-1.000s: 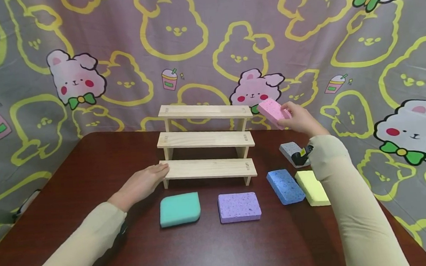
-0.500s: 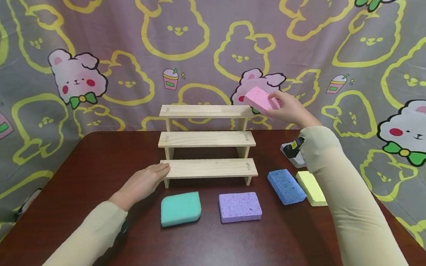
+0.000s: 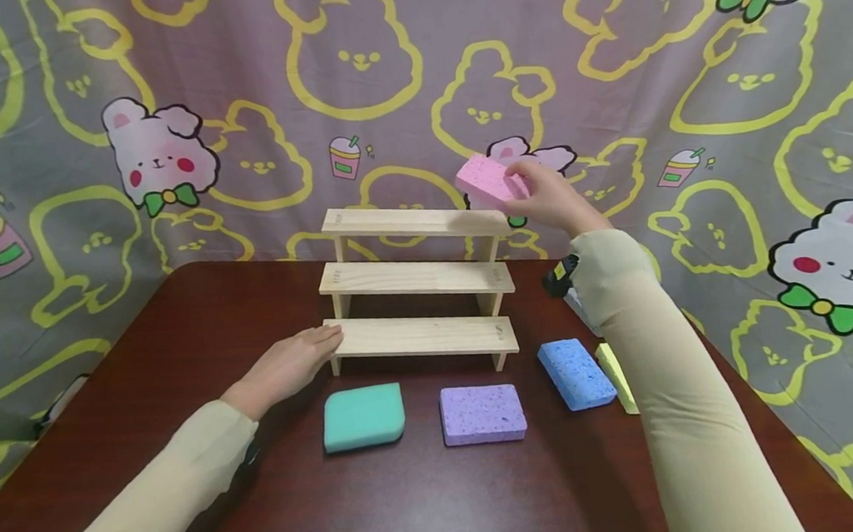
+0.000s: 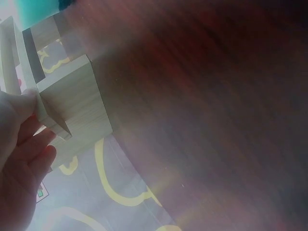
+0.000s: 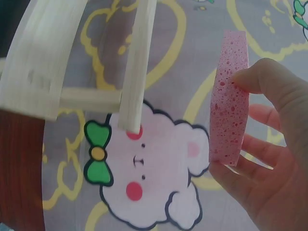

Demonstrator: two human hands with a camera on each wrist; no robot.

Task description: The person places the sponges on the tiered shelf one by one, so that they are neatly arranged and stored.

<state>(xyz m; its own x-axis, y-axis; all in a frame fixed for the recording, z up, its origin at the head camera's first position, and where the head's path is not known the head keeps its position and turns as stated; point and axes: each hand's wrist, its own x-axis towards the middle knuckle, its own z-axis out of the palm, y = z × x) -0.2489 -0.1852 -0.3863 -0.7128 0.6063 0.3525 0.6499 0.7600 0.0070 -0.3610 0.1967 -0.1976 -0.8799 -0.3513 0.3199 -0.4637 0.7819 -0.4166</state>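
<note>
- right hand (image 3: 551,199) pinched the pink sponge (image 3: 481,178) between thumb and fingers
- sponge reached out to the grip's left, long axis slanting down toward the hand, near the right end of the top shelf (image 3: 415,219), apart
- left hand (image 3: 289,369), farther off, gripped the bottom shelf (image 3: 424,335)

The head view looks down over the dark-brown wooden table (image 3: 415,501) to its far edge; both nearer wrist views share the three-tiered pale-wood stand (image 3: 424,335).

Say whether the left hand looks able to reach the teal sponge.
Probably yes, once the left hand releases the bottom shelf: nothing visible stands between it and the teal sponge.
</note>
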